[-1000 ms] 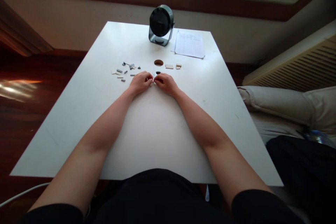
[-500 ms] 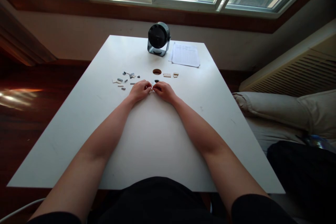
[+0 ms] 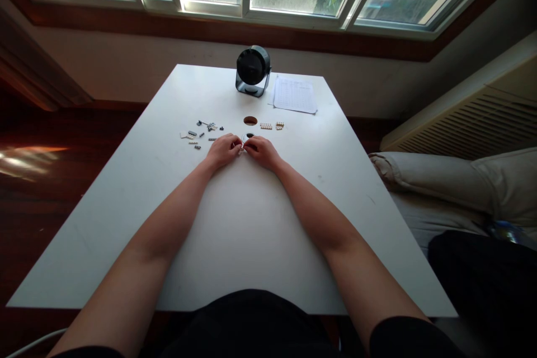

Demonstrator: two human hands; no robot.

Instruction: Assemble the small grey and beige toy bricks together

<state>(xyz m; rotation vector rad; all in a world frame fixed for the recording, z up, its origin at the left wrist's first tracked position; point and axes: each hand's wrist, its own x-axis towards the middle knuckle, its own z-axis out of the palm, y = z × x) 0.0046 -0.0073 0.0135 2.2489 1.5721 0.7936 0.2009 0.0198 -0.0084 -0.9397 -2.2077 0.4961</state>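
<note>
My left hand (image 3: 224,152) and my right hand (image 3: 263,152) meet over the middle of the white table (image 3: 247,235). Both are closed, the thumbs and fingertips pinched together around a small pale building-block piece (image 3: 241,150). Most of that piece is hidden by the fingers. Left of my hands lie several loose grey and white building-block pieces (image 3: 192,133). Beyond my right hand sit studded cream-coloured blocks (image 3: 265,126) and a smaller cream group (image 3: 279,125). Just past my fingertips is a round white-rimmed opening (image 3: 250,136), partly covered by the hands.
A black round desk fan (image 3: 253,66) on a stand is at the table's far edge. Printed paper sheets (image 3: 296,95) lie to its right. A round hole (image 3: 250,121) cuts the tabletop. A cushioned seat (image 3: 432,184) stands to the right, below the windows' side wall.
The view has tilted slightly, so the table sits a little lower in the picture. My hands stay together at the same spot, with small finger movements around the piece.
</note>
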